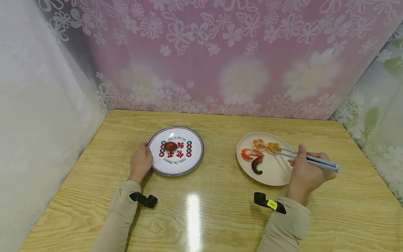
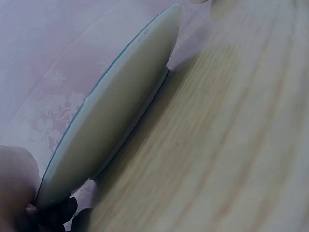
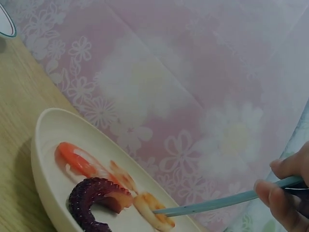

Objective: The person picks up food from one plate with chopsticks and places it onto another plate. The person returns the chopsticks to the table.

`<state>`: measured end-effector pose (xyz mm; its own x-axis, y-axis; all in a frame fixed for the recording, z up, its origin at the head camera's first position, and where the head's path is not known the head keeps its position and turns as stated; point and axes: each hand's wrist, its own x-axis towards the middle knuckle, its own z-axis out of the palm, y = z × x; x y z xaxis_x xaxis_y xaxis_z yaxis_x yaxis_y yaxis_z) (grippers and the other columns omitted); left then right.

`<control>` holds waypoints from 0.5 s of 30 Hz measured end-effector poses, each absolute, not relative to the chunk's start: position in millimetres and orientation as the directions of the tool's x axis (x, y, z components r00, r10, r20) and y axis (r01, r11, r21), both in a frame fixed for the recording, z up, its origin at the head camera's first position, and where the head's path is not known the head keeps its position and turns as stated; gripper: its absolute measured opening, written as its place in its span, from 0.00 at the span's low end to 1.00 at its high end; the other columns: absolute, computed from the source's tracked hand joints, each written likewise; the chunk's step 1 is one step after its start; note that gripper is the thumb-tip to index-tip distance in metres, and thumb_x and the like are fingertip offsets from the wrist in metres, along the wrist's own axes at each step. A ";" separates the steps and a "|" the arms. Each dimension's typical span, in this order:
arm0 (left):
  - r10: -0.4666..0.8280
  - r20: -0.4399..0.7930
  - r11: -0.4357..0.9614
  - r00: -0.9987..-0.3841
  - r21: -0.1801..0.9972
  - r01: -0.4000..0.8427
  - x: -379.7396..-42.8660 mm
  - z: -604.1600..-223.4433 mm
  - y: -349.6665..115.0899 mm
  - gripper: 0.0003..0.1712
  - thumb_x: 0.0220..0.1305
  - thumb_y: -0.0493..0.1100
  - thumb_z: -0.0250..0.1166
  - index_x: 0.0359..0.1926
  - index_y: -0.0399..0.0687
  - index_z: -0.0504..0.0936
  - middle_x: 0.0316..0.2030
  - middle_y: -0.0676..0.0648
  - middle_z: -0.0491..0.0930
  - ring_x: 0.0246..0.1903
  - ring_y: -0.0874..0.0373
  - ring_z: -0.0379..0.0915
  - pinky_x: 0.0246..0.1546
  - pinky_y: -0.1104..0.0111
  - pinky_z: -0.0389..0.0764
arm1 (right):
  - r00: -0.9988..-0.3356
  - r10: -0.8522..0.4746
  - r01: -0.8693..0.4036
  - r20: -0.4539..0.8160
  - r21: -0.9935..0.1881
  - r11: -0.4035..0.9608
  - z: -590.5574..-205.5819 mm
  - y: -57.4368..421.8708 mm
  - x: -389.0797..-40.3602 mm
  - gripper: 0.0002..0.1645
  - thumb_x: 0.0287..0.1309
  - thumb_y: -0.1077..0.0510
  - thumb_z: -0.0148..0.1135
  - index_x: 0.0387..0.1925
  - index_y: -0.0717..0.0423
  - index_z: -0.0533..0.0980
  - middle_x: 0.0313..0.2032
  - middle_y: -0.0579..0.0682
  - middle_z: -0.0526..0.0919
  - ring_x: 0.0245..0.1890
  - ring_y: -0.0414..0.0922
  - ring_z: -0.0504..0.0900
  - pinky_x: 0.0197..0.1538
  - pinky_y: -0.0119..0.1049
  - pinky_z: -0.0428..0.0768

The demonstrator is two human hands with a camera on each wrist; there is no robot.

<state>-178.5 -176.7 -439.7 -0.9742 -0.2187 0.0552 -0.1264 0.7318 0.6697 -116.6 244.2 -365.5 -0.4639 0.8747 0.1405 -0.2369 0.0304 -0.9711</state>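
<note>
My left hand (image 1: 140,163) pinches the left rim of a white plate (image 1: 192,162) with a blue edge and red printed characters. In the left wrist view, the thumb (image 2: 17,179) lies over the rim and the fingers curl beneath. A brown mushroom cap (image 1: 171,146) sits on that plate. My right hand (image 1: 310,175) holds light-blue chopsticks (image 1: 318,162). Their tips touch a yellowish lotus root slice (image 1: 272,148) on a cream plate (image 1: 277,175). Beside it lie a paler lotus root slice (image 1: 259,144), an orange shrimp (image 1: 250,154) and a dark curled octopus tentacle (image 1: 256,167).
Both plates stand on a wood-grain table (image 1: 220,196), with a gap between them. A pink floral curtain (image 1: 201,70) hangs behind the table's far edge. Pale cloths hang at either side. Black bands (image 1: 143,199) are worn on both wrists.
</note>
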 end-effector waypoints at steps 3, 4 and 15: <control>-0.218 0.057 0.730 -0.974 0.672 -0.124 -178.7 -440.0 -176.6 0.21 0.74 0.39 0.41 0.59 0.29 0.66 0.45 0.27 0.77 0.42 0.36 0.75 0.44 0.49 0.72 | -0.444 0.884 -0.252 0.149 -0.967 0.037 -365.7 243.6 -117.7 0.17 0.50 0.62 0.72 0.19 0.58 0.70 0.25 0.54 0.74 0.08 0.37 0.76 0.16 0.26 0.74; -0.219 0.058 0.731 -0.974 0.671 -0.124 -178.7 -440.0 -176.5 0.21 0.74 0.39 0.41 0.59 0.29 0.67 0.45 0.27 0.77 0.43 0.36 0.75 0.44 0.48 0.71 | -0.444 0.884 -0.252 0.145 -0.967 0.031 -365.8 243.5 -118.0 0.17 0.50 0.62 0.71 0.19 0.58 0.69 0.23 0.52 0.75 0.08 0.37 0.76 0.16 0.26 0.73; -0.220 0.049 0.725 -0.974 0.676 -0.129 -178.9 -439.7 -175.7 0.21 0.74 0.39 0.41 0.59 0.29 0.67 0.44 0.27 0.78 0.39 0.39 0.75 0.41 0.50 0.72 | -0.446 0.877 -0.276 0.176 -0.960 0.053 -378.1 245.1 -127.1 0.18 0.58 0.56 0.66 0.20 0.55 0.68 0.16 0.49 0.76 0.09 0.37 0.77 0.14 0.27 0.73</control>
<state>-178.9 -175.7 -439.7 -0.9742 -0.2200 0.0495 -0.1295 0.7254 0.6761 -127.1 245.1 -378.1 -0.4460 0.8775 0.1764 -0.2757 0.0528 -0.9598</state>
